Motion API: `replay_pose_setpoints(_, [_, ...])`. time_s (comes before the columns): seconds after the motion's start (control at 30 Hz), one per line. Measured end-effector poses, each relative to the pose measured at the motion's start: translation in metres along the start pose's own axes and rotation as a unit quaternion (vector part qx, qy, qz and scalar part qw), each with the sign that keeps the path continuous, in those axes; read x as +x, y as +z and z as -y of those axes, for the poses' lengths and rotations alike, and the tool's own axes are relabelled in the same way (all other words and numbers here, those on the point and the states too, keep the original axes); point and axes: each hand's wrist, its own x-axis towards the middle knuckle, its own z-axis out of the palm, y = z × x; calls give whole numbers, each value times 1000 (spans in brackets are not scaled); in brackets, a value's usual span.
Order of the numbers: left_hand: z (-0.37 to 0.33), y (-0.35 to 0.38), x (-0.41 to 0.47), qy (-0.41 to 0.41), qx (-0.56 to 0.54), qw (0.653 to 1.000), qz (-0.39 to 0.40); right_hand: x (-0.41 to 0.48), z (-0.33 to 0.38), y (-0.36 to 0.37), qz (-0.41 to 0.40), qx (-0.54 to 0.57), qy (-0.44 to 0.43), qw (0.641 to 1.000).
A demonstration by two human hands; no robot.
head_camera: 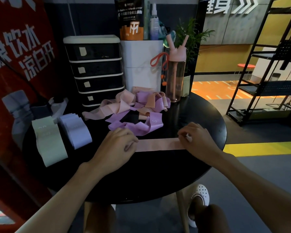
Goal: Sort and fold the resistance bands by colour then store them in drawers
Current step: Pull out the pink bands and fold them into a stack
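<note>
A pink resistance band (158, 145) lies flat and stretched sideways on the round black table (158, 179). My left hand (118, 145) grips its left end with curled fingers. My right hand (197, 140) pinches its right end. Behind them lies a tangled heap of purple bands (138, 128) and pink and peach bands (123, 105). At the table's left lie a folded pale green stack (49, 140) and a folded lavender stack (76, 130). A black drawer unit (95, 71) with white trim stands shut at the back left.
Behind the heap stand a white box (141, 64), a pink water bottle (176, 73), a powder pouch (131, 19), a spray bottle (154, 22) and a potted plant (190, 47). A red banner (15, 56) is at the left, a black metal rack (267, 73) at the right.
</note>
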Motion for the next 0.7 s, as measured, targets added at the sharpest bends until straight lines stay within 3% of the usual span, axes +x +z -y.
replay_pose_setpoints(0.13, [-9, -12, 48, 8, -23, 999, -20, 9, 1, 4, 2, 17, 5, 1000])
replay_pose_setpoints(0.43, [9, 24, 164, -79, 19, 995, 60, 11, -6, 17, 29, 5, 22, 999])
replay_pose_setpoints(0.7, [35, 61, 204, -139, 71, 985, 76, 13, -7, 18, 36, 3, 25, 999])
